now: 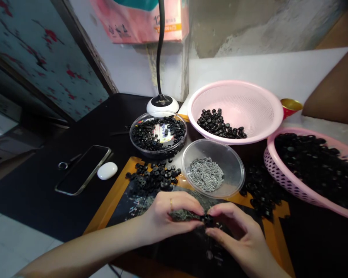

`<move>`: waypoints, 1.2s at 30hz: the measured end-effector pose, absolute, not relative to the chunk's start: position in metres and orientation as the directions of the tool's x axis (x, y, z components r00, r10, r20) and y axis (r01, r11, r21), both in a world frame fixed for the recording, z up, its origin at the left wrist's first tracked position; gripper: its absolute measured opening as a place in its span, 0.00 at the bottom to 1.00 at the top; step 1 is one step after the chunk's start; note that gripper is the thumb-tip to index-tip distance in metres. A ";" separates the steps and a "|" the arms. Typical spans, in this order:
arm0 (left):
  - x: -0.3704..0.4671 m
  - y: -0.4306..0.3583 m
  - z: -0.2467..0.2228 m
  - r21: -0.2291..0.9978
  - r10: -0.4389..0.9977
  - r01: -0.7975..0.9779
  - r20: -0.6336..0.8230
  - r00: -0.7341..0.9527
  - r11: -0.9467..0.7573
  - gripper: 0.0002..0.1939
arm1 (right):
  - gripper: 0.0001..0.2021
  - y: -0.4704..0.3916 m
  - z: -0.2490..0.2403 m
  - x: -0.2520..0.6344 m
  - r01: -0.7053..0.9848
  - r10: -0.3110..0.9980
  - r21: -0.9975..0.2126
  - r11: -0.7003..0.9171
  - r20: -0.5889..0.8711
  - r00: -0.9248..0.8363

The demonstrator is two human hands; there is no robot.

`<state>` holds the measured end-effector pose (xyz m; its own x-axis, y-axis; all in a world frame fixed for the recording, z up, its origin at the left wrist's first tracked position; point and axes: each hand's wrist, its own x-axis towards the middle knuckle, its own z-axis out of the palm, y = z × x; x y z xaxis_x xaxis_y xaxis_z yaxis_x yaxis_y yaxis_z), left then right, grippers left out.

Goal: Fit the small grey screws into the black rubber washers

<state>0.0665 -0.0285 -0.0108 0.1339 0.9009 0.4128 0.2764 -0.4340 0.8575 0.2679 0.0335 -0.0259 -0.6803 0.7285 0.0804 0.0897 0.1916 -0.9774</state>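
My left hand [168, 212], with a gold ring on a finger, pinches a small black plastic part [207, 220] between thumb and fingertips. From the other side my right hand [237, 231] grips the same part, and the fingertips nearly meet. Much of the part is hidden by the fingers. Just beyond the hands stands a clear round tub [233, 173] with many small silvery metal pins [205, 174]. Left of it, a pile of small black round pieces [156, 177] lies on the work mat. Some loose pins lie below my left hand.
A pink colander [258, 112] with black caps stands behind the tub; a pink basket [287, 177] of black parts is at right. A clear round dish [133, 144] of black pieces sits by the lamp base [162, 104]. A phone [82, 170] and white oval case [107, 170] lie left.
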 end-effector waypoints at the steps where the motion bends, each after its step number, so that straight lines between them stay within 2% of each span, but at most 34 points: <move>1: 0.067 -0.029 -0.010 0.857 0.901 0.278 0.410 0.139 -0.433 0.09 | 0.10 0.033 -0.027 0.268 0.082 0.724 -0.973 0.215 0.103 -0.682; 7: 0.066 -0.031 -0.006 0.857 0.900 0.276 0.403 0.165 -0.435 0.09 | 0.10 0.034 -0.027 0.268 0.065 0.724 -0.955 0.290 0.174 -0.668; 23: 0.066 -0.032 -0.009 0.868 0.905 0.258 0.393 0.166 -0.424 0.09 | 0.11 0.031 -0.028 0.269 0.076 0.721 -0.959 0.273 0.152 -0.676; 27: 0.067 -0.030 -0.011 0.877 0.909 0.240 0.399 0.119 -0.416 0.06 | 0.11 0.031 -0.026 0.267 0.019 0.731 -0.984 0.176 0.118 -0.672; 30: 0.068 -0.030 -0.012 0.875 0.910 0.248 0.400 0.112 -0.415 0.04 | 0.08 0.032 -0.024 0.266 0.003 0.725 -0.998 0.057 0.039 -0.688; 33: 0.067 -0.031 -0.013 0.862 0.904 0.271 0.406 0.136 -0.428 0.04 | 0.05 0.034 -0.026 0.264 0.001 0.713 -0.987 -0.161 -0.117 -0.692; 36: 0.067 -0.031 -0.014 0.838 0.887 0.291 0.430 0.166 -0.461 0.05 | 0.11 0.034 -0.031 0.261 -0.025 0.623 -0.894 -0.448 -0.292 -0.725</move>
<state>0.0670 -0.0315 -0.0143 0.1663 0.8873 0.4302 0.2909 -0.4610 0.8384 0.2609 0.0342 -0.0314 -0.7253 0.6233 -0.2923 -0.0250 -0.4482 -0.8936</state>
